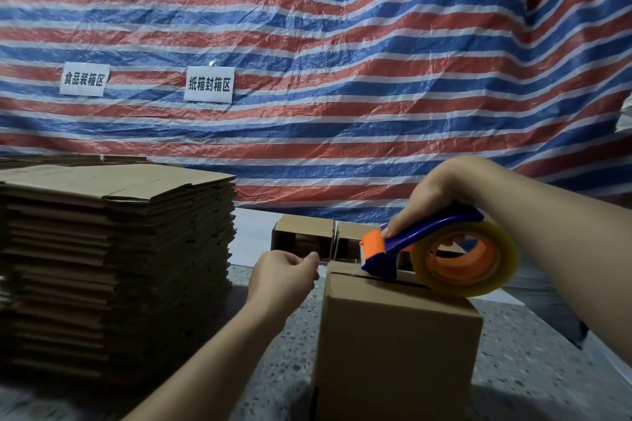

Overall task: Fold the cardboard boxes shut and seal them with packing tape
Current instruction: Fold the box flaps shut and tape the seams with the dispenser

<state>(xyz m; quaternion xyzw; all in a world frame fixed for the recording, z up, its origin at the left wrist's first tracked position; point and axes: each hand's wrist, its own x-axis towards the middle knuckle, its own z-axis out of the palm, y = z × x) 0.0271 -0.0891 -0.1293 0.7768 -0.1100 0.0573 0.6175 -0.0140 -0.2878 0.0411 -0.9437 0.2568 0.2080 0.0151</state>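
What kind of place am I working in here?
Likely a makeshift packing area: a tall stack of flat cartons, paper zone signs pinned on a striped tarp, and a tape dispenser over a box.

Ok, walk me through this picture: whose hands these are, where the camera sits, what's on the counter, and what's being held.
There is no machine: a person works bare-handed, and the camera sits on their head, looking forward and down. The right hand grips a blue and orange tape dispenser loaded with clear tape, resting on top of a closed cardboard box. The left hand pinches at the box's far edge, apparently the tape's loose end. On the speckled counter, a tall stack of flat cardboard stands to the left, and more boxes sit behind. A striped tarp with two paper signs hangs at the back.
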